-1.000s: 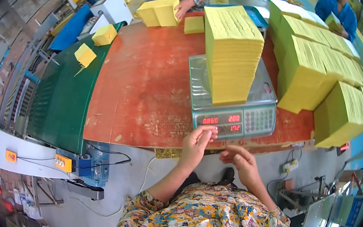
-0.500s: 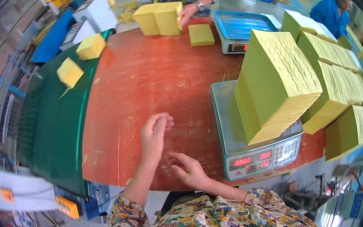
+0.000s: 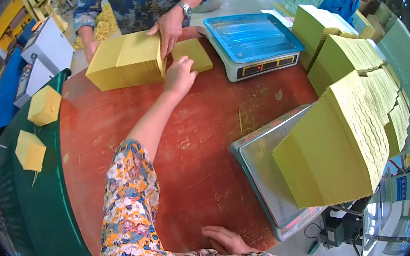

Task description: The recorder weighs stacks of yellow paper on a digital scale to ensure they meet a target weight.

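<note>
My left hand point(image 3: 179, 76) is stretched far across the red table, its fingers curled at the right end of a large yellow paper block point(image 3: 137, 54). What lies within those fingers is hidden. A thin yellow paper stack point(image 3: 197, 57) lies just beyond and beside it. A co-worker's hand point(image 3: 170, 29) presses on the block's top right end, while their other hand point(image 3: 89, 46) is at its left end. Near the table's front edge, my right hand point(image 3: 229, 239) rests low with fingers stretched out, holding nothing.
To the right, a tall yellow paper stack point(image 3: 321, 154) stands on a scale point(image 3: 266, 171), with more yellow stacks point(image 3: 350, 59) behind. Another scale with a blue tray point(image 3: 252, 35) stands at the back. Left, two yellow blocks point(image 3: 31, 149) sit on a green conveyor point(image 3: 36, 210).
My left hand has reached forward from mid-table to the far paper block. My right hand has stayed near the front edge. The view has shifted forward, and the co-worker's second hand now shows.
</note>
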{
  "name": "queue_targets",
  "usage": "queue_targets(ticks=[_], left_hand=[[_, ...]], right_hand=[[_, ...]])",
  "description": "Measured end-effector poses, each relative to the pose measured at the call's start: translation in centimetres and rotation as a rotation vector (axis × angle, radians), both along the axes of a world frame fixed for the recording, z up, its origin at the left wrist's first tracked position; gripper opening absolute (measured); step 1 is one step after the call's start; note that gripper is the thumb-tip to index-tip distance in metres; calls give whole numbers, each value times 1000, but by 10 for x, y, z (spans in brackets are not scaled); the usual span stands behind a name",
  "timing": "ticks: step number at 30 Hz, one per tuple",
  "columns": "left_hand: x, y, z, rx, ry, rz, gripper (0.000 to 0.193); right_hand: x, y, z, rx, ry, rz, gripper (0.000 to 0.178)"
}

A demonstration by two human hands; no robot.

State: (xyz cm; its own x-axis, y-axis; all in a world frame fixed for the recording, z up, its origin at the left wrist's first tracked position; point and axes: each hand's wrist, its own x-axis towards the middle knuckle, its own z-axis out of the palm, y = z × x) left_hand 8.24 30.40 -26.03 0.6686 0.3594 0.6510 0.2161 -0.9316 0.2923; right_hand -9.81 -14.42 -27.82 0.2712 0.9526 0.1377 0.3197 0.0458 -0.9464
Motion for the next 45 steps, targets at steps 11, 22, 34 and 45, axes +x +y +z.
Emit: queue_targets(ticks=[11,22,34,45], left_hand=[[33,38,-17,55,188,25,16],[-9,1,33,142,50,12,7],[-334,-343,36,-227,273,116,16],[-343,-550,23,-1428,-468,674,38]], right_hand=[[15,2,7,-139,114,123,45],[2,-1,-2,19,18,16,36],[18,-8,6,-69,1223,-166,49],[42,-112,19,-373,549,279,36]])
